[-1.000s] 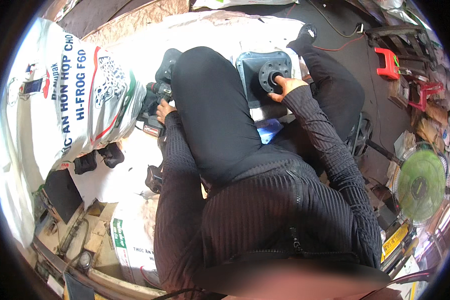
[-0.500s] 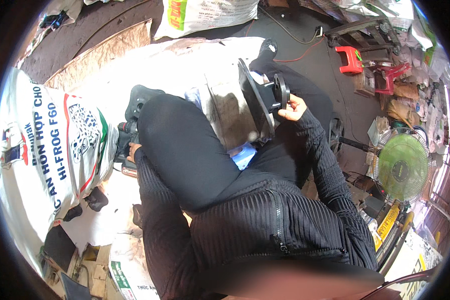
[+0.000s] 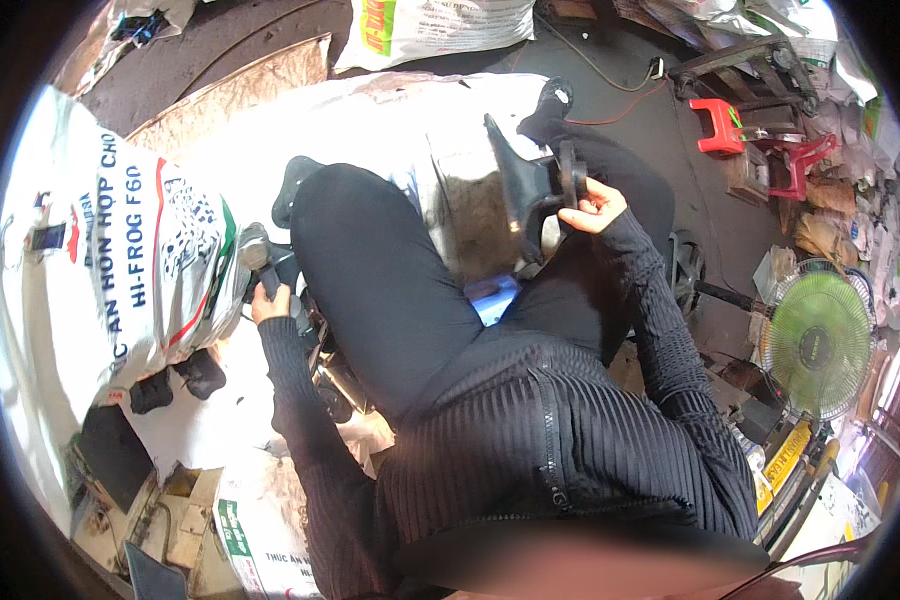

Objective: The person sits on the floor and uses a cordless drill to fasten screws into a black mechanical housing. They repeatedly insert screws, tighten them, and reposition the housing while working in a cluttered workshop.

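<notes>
Black flanged part point(image 3: 528, 190) still gripped by right hand point(image 3: 596, 207); left hand point(image 3: 271, 304) now holds grey-headed tool point(image 3: 256, 254), newly visible.

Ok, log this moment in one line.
left hand: gripping dark-handled tool with rounded grey head; right hand: holding black flanged part; left side: large white sack
</notes>
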Demonstrator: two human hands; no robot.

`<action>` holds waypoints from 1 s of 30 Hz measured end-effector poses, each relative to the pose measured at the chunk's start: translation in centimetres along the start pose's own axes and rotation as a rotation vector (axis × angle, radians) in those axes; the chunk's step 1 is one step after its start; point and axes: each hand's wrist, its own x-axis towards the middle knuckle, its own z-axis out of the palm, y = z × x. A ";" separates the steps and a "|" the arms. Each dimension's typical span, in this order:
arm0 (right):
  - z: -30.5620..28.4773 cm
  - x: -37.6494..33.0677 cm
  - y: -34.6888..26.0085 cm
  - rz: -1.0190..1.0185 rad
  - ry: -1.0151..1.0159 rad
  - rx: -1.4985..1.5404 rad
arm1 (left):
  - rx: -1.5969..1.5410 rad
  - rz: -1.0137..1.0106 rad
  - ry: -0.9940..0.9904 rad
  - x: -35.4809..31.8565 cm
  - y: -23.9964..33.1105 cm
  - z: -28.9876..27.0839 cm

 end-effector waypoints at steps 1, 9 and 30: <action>0.7 -0.6 -0.9 0.017 0.016 -0.116 | -0.231 0.005 -0.029 -1.4 0.8 -1.9; 8.6 -0.4 -3.4 -0.184 -0.006 -0.944 | -0.156 0.216 0.076 -11.3 11.5 -13.6; 6.9 -5.9 -0.7 0.200 -0.334 1.458 | -0.132 0.612 -0.829 -20.7 32.6 -8.2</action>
